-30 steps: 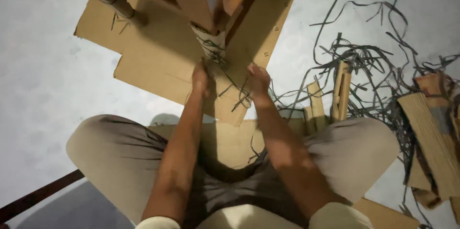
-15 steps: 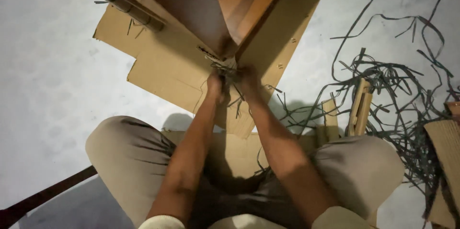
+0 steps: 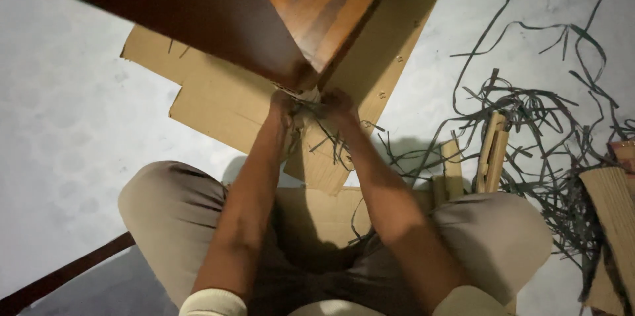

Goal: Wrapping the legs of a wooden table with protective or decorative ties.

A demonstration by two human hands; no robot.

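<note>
Head view: a flat sheet of brown corrugated cardboard (image 3: 218, 94) lies on the pale grey floor (image 3: 66, 144) under the work, reaching from 10 o'clock round to 1 o'clock, with a second flat piece (image 3: 317, 207) between the person's knees; at 3 o'clock a loose tangle of dark grey plastic packing straps (image 3: 529, 124) sprawls over the floor, and among it stand a few short pale wooden blocks (image 3: 493, 151); at the right edge, near 4 o'clock, lies a ribbed cardboard slab (image 3: 612, 217); a dark wooden rail (image 3: 59, 276) crosses the floor at 8 o'clock; the person's crossed legs in beige trousers (image 3: 172, 217) fill the lower part.

A large piece of dark reddish-brown polished wooden furniture (image 3: 218, 18) hangs over the top of the view from 11 to 12 o'clock, its corner pointing down at the centre and shading the hands; at that corner sits a pale wrapping bound with dark strap ends (image 3: 307, 99), frayed strands trailing down toward 6 o'clock.

The left hand (image 3: 283, 106) and the right hand (image 3: 337, 104) meet at that wrapped corner, just above centre, touching it on either side; both look curled against it, but shadow hides whether the fingers pinch the strands or merely press on them.
</note>
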